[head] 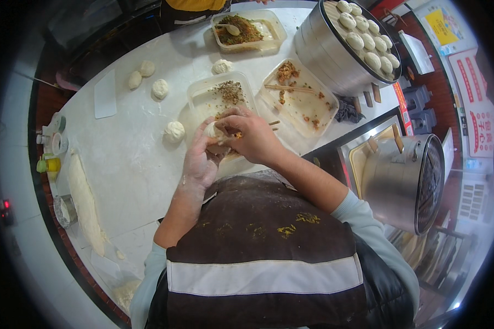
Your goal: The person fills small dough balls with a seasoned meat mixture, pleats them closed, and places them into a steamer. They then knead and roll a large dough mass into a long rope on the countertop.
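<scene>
Cupped in my flour-dusted left hand (201, 158) is a dough bun (211, 130), partly hidden by fingers. My right hand (251, 133) closes over its top, fingers and thumb pinching the dough. Both hands are above the near part of a clear plastic tub (197, 96) with brown minced filling (230, 92) along its far side. Close to my left hand lies a round dough piece (174, 132). Right of the hands stands a second tub (327, 111) with scraps of reddish filling and a pair of chopsticks (286, 88).
A tub of green-flecked filling (239, 33) holds a spoon (229, 28). Steamer stack (325, 49) bears several buns (368, 41); another steamer (395, 181) stands right. Leftward are a long dough strip (84, 201), a white scraper (106, 94) and dough balls (160, 89). A person (193, 5) stands opposite.
</scene>
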Demonstrator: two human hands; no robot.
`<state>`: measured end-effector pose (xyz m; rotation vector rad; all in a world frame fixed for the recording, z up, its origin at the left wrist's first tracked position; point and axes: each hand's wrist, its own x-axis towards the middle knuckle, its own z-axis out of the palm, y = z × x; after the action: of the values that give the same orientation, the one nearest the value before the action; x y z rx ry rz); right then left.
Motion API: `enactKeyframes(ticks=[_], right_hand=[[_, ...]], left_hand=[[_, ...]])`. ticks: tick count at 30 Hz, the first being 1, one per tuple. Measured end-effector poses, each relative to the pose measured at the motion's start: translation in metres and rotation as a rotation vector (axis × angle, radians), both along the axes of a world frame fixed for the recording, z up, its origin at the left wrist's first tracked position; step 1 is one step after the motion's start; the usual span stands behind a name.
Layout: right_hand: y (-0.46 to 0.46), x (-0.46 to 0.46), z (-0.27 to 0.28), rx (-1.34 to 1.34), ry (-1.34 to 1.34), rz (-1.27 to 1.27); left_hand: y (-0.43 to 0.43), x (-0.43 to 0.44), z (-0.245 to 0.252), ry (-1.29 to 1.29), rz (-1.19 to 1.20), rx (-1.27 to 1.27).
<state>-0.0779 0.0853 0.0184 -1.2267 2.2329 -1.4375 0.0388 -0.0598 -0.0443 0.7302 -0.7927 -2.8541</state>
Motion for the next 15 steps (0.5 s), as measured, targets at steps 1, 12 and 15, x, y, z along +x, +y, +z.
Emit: enactKeyframes(ticks=[1, 12, 15], right_hand=[[-0.001, 0.0, 0.0, 0.025, 0.027, -0.041], [-0.005, 0.004, 0.003, -0.034, 0.2, -0.002], [-0.008, 0.003, 0.004, 0.057, 0.259, 0.034]], left_hand=[[0.0, 0.0, -0.001, 0.015, 0.004, 0.022], [-0.003, 0.004, 0.015, 0.131, -0.006, 0.084], [-0.006, 0.005, 0.023, 0.136, -0.094, 0.206]])
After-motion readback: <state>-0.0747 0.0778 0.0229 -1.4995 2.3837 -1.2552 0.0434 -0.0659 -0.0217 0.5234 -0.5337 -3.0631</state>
